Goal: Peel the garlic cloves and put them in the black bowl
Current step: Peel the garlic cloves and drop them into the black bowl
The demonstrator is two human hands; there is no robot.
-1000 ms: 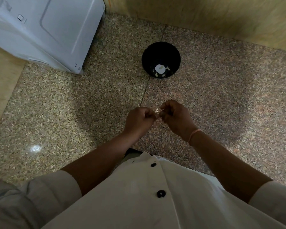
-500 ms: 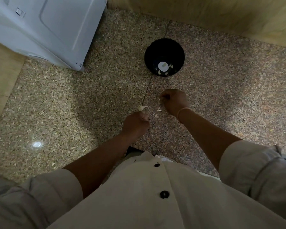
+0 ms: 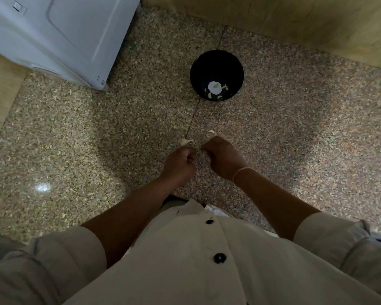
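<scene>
Above speckled granite floor (image 3: 295, 150), between both hands: small pale garlic clove (image 3: 204, 152), pinched by right hand (image 3: 223, 158). Left hand (image 3: 180, 162) curled, contents indiscernible. Two loose garlic pieces (image 3: 185, 141) lie just beyond. Round black bowl (image 3: 216, 62), farther ahead, holds peeled cloves (image 3: 209, 95).

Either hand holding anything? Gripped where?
Right hand pinches a small pale piece, likely a garlic clove; which end, unclear. Left hand curled, contents hidden.

shirt (image 3: 185, 271): off-white, btn-front | btns (image 3: 220, 258): 2 blk, round | sleeves (image 3: 70, 256): rolled up | R wrist band (image 3: 240, 172): thin, pink
</scene>
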